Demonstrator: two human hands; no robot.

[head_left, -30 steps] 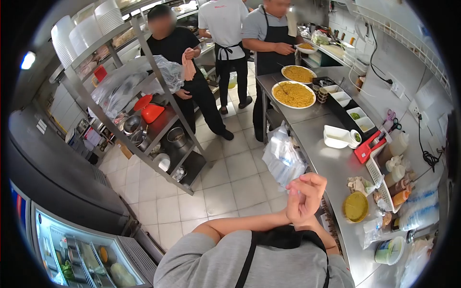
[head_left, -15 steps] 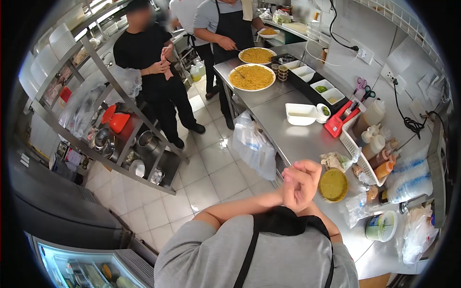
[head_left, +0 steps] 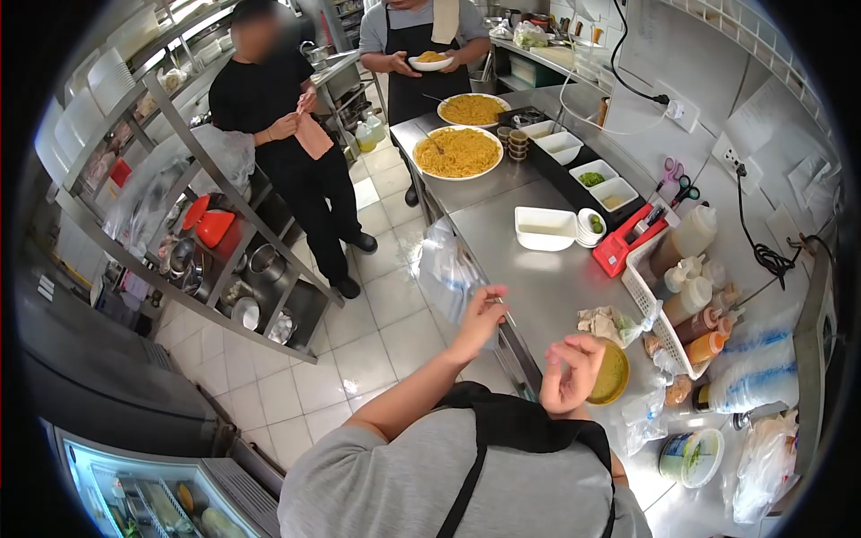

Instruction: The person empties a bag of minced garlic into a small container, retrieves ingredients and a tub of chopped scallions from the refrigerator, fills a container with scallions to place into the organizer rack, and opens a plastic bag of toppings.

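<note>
The left hand is bare and raised in front of the body, its fingers bent loosely with gaps between them. The right hand is also raised, well apart from the left, its fingers curled inward; I cannot tell whether their tips meet the thumb or palm. Taking directions from the right hand, a round yellowish tub sits just beside it in view at 3 o'clock, on the steel counter. A plastic bag hangs along the counter's edge at 11 o'clock from the left hand. Further out from the right hand, a crumpled cloth lies at 1 o'clock, a white basket of squeeze bottles at 2, and a white rectangular container near 12. Toward 11 stand two platters of yellow noodles; beyond them a person in a dark apron holds a white bowl. Between 10 and 11, a person in black holds a pink cloth.
</note>
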